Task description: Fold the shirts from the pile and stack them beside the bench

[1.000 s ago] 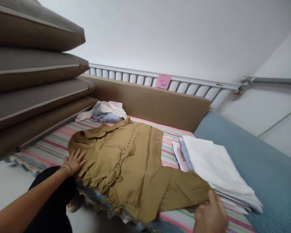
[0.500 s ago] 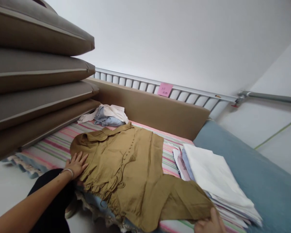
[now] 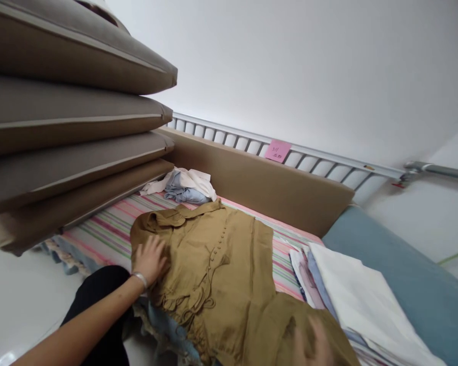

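Observation:
A mustard-brown blouse (image 3: 229, 269), with a row of small buttons and a tied drawstring at its gathered hem, lies spread on a striped cloth (image 3: 114, 213). My left hand (image 3: 151, 259) rests on its left side, fingers spread, wearing a bracelet at the wrist. At the bottom right my right hand (image 3: 313, 345) is over the blouse's right sleeve (image 3: 286, 325). Its fingers look apart, though motion smears them and the frame edge cuts the hand off. Beside that sleeve stands a stack of folded clothes (image 3: 366, 290), white on top.
Thick grey-brown cushions (image 3: 80, 117) are piled at the left. A crumpled white and light blue heap of clothes (image 3: 191, 185) lies at the back. Behind it stand a brown board (image 3: 259, 178) and a railing with a pink note (image 3: 278, 151). Blue-grey padding (image 3: 397, 269) runs along the right.
My right hand has let go of the sleeve's end and moved inward over the sleeve. My left hand has shifted slightly inward on the blouse. The view has turned left.

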Action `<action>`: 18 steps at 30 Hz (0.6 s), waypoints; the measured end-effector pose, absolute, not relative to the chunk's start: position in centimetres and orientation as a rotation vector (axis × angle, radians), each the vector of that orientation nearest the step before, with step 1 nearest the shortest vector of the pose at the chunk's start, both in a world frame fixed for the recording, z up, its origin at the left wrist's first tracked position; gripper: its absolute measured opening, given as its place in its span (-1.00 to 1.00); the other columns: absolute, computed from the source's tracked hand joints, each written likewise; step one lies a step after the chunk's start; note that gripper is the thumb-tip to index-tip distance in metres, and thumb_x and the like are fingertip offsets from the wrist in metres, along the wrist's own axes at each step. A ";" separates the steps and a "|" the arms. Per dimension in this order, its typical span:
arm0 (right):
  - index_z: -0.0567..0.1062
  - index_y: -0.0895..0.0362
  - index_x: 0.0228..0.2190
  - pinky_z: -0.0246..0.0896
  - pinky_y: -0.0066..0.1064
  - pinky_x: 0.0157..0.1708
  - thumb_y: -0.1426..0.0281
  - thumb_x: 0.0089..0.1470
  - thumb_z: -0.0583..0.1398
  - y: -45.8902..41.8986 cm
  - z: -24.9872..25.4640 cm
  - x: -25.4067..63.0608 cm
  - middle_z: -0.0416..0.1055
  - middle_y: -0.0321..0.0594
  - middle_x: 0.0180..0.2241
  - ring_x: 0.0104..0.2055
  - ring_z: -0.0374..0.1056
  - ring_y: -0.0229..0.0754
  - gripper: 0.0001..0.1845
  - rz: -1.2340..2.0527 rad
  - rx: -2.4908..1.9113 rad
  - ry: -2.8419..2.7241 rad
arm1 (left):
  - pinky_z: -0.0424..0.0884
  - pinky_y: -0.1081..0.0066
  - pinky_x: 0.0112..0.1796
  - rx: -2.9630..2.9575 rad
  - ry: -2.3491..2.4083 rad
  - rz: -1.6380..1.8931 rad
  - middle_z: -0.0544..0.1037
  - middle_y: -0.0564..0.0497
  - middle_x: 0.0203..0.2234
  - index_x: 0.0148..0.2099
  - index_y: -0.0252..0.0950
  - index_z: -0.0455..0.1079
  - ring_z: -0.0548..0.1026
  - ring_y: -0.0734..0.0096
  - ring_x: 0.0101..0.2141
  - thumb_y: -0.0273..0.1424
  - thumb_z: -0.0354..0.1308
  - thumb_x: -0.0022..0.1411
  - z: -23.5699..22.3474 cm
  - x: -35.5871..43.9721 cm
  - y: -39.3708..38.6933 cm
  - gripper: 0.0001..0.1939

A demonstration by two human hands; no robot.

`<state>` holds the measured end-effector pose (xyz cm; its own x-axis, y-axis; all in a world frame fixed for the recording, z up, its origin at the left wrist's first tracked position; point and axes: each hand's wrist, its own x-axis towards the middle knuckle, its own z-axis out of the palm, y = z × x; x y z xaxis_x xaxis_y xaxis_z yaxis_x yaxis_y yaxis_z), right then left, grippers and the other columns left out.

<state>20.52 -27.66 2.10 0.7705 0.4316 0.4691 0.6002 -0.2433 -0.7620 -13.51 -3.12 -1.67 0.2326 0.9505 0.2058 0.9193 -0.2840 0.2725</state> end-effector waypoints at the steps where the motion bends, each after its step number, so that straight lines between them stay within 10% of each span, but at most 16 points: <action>1: 0.34 0.16 -0.04 -0.06 -0.04 0.15 0.11 -0.09 0.07 -25.9 1.6 18.6 0.21 -0.01 0.09 0.15 0.07 0.10 -0.41 -0.070 -1.843 -0.915 | -0.14 0.01 0.13 2.457 1.625 0.547 0.01 -0.11 0.24 0.22 -0.24 0.10 -0.14 0.09 0.23 -0.28 -0.05 0.17 -1.5 -12.0 -3.9 -0.44; 6: 0.34 -0.02 -0.02 -0.04 -0.19 0.15 0.06 -0.08 0.09 -17.0 -1.7 12.2 0.24 -0.25 0.09 0.16 0.08 0.03 -0.44 0.306 -1.780 -1.225 | -0.15 -0.03 0.14 2.546 0.923 0.381 0.08 -0.04 0.22 0.25 -0.08 -0.01 -0.02 0.12 0.21 -0.10 -0.03 0.17 -2.5 -6.3 -5.6 -0.38; 11: 0.34 0.23 0.01 -0.14 0.02 0.13 0.07 -0.01 -0.09 -15.6 -4.3 18.0 0.19 0.04 0.10 0.19 0.01 0.13 -0.32 0.097 -2.331 -1.358 | -0.23 -0.12 0.11 2.546 1.399 0.266 0.03 -0.04 0.24 0.23 -0.10 0.06 -0.10 0.04 0.22 -0.02 -0.17 0.21 -3.7 -10.1 -0.5 -0.41; 18: 0.27 0.12 0.08 -0.11 -0.05 0.13 0.16 0.07 -0.13 -18.0 -6.1 22.5 0.13 -0.07 0.16 0.22 -0.05 0.05 -0.40 -0.336 -2.608 -1.592 | -0.24 -0.15 0.09 2.446 1.798 0.196 -0.02 0.01 0.25 0.24 -0.02 0.02 -0.16 -0.01 0.23 -0.01 -0.17 0.20 -4.4 -13.5 4.0 -0.41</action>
<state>22.55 -17.99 -6.06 0.4406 0.8703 0.2201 0.8851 -0.4621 0.0556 -13.54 3.95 -4.39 0.2950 0.9545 0.0447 0.9417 -0.2983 0.1558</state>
